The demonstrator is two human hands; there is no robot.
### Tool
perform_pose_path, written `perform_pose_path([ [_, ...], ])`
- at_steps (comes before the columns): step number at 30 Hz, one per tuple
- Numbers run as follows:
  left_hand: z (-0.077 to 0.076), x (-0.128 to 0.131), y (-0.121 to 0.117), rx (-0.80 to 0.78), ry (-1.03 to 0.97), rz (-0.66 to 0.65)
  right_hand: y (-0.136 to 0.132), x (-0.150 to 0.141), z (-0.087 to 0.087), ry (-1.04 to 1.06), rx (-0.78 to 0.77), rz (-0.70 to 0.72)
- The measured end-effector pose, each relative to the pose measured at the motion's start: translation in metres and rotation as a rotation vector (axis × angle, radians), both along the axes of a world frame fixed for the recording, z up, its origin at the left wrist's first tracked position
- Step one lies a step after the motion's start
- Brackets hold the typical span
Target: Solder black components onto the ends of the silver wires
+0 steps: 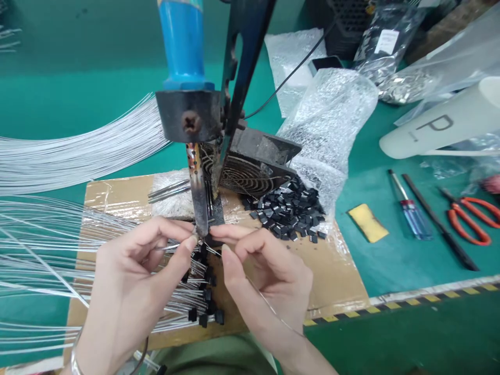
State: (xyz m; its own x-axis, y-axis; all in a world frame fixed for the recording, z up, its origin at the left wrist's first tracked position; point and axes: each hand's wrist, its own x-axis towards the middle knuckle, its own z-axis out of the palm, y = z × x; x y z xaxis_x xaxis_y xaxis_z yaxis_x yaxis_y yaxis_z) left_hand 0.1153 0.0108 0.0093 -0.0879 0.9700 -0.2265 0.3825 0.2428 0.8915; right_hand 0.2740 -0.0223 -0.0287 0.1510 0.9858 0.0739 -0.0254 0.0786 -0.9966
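Observation:
A soldering iron (200, 203) with a blue handle hangs tip down in a black clamp (189, 117). Just left of its tip, my left hand (128, 281) pinches a thin white wire (169, 248) between thumb and fingertips. My right hand (269, 271) is closed at the right of the tip, gripping a thin strand of solder wire (269, 306) that trails over the palm towards the wrist. What exactly meets at the tip is partly covered by my fingers. Below lie several white wires with black connectors (203, 319) on their ends.
A pile of small black connectors (291, 208) lies on the cardboard (332, 276) beside a round fan grille (246, 174). Bundled white wires (78, 151) spread leftward. At right are a yellow sponge (367, 223), a screwdriver (414, 216), orange-handled pliers (469, 219) and a white cup (437, 125).

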Motion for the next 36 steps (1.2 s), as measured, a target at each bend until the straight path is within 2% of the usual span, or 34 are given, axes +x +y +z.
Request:
perform_pose_path([
  [14, -0.0032, -0.0029, 0.0014, -0.002, 0.042, -0.016, 0.0008, -0.0048, -0.0022, -0.024, 0.04, -0.055],
  [29, -0.0021, -0.0029, -0.0006, 0.035, 0.004, -0.007, -0.0017, -0.0054, 0.0, -0.048, 0.052, -0.057],
  [36, -0.0079, -0.0049, -0.0019, 0.005, 0.04, -0.027, -0.0011, -0.0058, -0.0032, -0.044, 0.051, -0.062],
])
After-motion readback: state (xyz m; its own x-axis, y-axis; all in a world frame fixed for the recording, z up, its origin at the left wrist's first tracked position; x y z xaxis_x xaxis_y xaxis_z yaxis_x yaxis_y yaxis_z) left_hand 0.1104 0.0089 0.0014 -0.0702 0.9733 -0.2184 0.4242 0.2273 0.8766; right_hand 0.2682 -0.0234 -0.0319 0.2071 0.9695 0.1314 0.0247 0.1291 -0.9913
